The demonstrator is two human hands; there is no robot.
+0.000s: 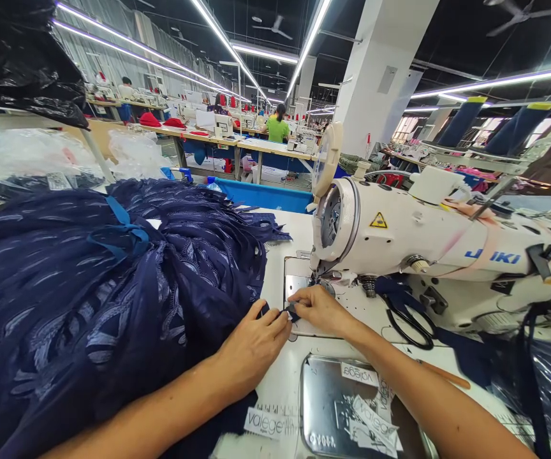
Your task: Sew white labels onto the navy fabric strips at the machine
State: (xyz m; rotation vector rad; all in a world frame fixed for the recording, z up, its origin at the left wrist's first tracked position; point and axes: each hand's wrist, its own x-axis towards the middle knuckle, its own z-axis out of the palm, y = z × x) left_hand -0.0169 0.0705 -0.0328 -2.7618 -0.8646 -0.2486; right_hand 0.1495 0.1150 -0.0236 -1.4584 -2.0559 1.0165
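Observation:
My left hand [256, 347] is closed, its fingertips pinching a small edge of dark navy fabric [293, 312] just in front of the needle plate [297, 287]. Facing it, my right hand [322, 311] grips the same bit of fabric between thumb and fingers. A small pale piece shows between the fingertips, too little of it to name. Behind both hands stands a white sewing machine [390, 223], its presser foot close beyond the right fingers. A large heap of navy patterned fabric [199, 268], tied with a blue strip [129, 229], lies left of the left hand.
In front of the machine sits a metal tray [318, 408] with several white printed labels [371, 421]; another label [268, 422] lies beside it. Black-handled scissors [421, 328] rest under the machine arm. An orange stick [448, 375] lies by my right forearm. Beyond, a person [277, 127] sits among other machines.

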